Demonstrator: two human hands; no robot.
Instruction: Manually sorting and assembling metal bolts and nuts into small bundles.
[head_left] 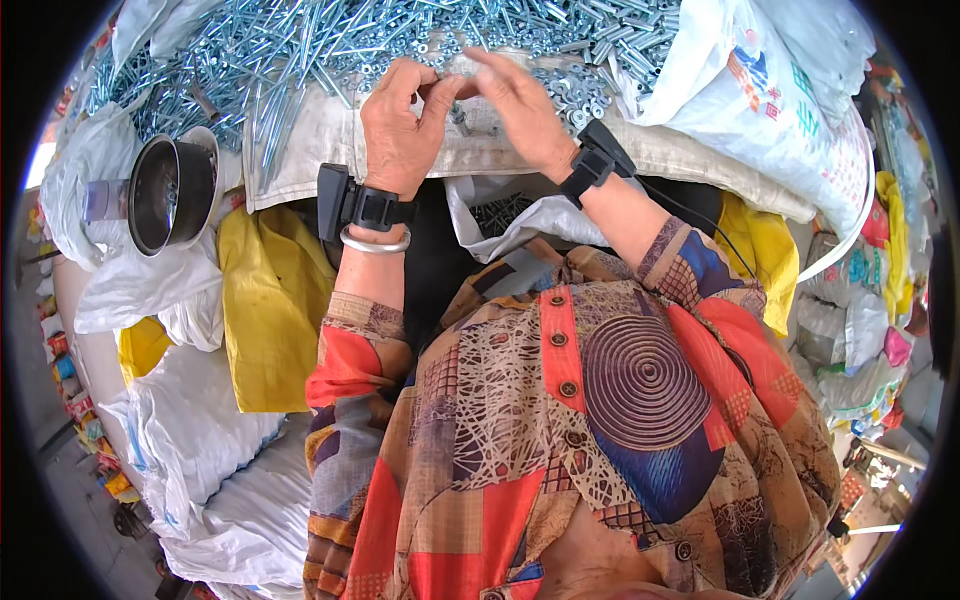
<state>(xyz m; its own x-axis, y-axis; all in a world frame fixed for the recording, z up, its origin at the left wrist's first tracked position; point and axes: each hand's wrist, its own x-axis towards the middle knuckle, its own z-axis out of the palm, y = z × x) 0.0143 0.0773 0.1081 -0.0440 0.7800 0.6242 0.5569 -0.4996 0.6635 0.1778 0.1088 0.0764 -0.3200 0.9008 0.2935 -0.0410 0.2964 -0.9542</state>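
Observation:
My left hand is closed in a pinch over a pale cloth, its thumb and forefinger tips together. What sits between them is too small and hidden to name. Close against those fingertips is my right hand, its fingers partly stretched and smeared by motion. Just below the fingertips shows a short grey bolt-like piece; I cannot tell whether it is held or lies on the cloth. Beyond both hands spreads a heap of long metal bolts, with small nuts and a pile of washers.
A dark round pot stands at the left beside white plastic bags. A printed white sack lies at the right. Below my hands, an open white bag holds dark metal pieces. Yellow cloth hangs at the left.

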